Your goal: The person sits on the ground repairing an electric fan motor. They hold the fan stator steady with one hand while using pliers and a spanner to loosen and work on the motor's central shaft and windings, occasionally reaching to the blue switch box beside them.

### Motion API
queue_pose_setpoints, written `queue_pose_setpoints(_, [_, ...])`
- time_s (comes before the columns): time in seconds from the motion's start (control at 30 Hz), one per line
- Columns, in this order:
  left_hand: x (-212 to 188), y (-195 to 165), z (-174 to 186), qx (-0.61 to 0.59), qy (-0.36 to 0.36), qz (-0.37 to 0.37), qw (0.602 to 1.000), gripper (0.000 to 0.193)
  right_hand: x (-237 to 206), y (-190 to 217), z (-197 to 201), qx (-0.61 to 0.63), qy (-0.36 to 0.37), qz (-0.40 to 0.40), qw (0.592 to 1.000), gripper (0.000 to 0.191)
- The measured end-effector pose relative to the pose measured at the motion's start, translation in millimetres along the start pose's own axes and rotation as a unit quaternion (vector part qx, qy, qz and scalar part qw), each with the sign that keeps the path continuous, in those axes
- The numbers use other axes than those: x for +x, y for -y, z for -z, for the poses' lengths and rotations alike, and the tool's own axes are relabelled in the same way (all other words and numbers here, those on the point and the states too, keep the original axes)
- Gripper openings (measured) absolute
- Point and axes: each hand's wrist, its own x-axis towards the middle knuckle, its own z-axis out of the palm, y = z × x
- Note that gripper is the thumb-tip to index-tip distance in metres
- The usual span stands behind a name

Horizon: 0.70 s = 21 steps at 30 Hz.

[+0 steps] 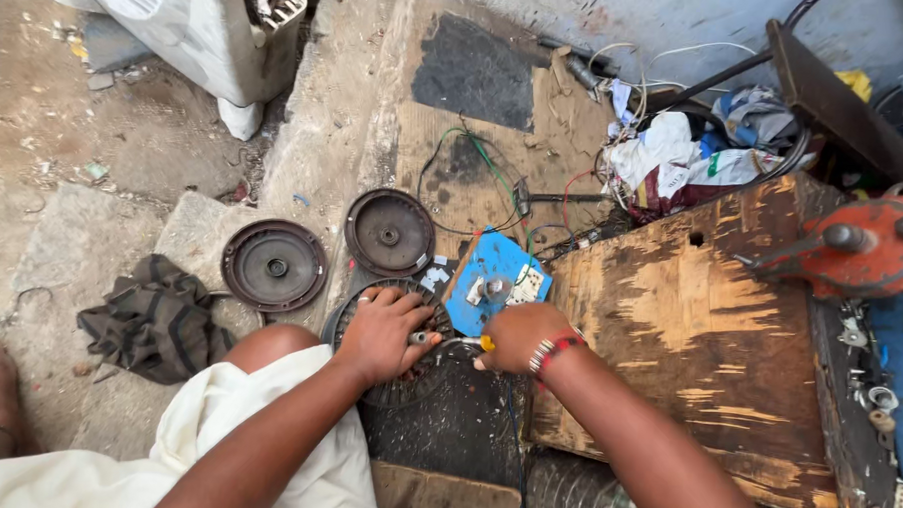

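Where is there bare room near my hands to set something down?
Bare patches: the worn wooden board right of your right hand, and the stone slab above the two round covers. Crowded: the wire and rag heap, and the blue plate.

dusty stone floor (75, 151) bears two round covers (274, 265), a crumpled cloth (154, 319).

hands (449, 336) on motor stator (393, 367), screwdriver (460, 341)
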Motion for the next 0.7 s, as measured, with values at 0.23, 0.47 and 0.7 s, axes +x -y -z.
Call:
queue_pose_setpoints(0.23, [-2.0, 0.7, -3.2, -0.005, -0.017, 0.004, 1.0, 0.052, -18.6, 42.5, -153.9, 0.525, 0.023, -0.114, 0.843, 0.052])
queue_pose_setpoints(0.47, [-3.1, -3.4, -4.3, 0.004, -0.027, -0.009, 1.0, 0.051, -6.3, 91.0, -207.5, 0.652, -0.07, -0.128, 0.744, 0.043])
queue_pose_setpoints(0.7, [-2.3, -2.7, 1.0, 0.008, -0.026, -0.002, 1.0, 0.052, -30.4, 43.9, -112.5, 0.417, -0.048, -0.116, 0.9, 0.051])
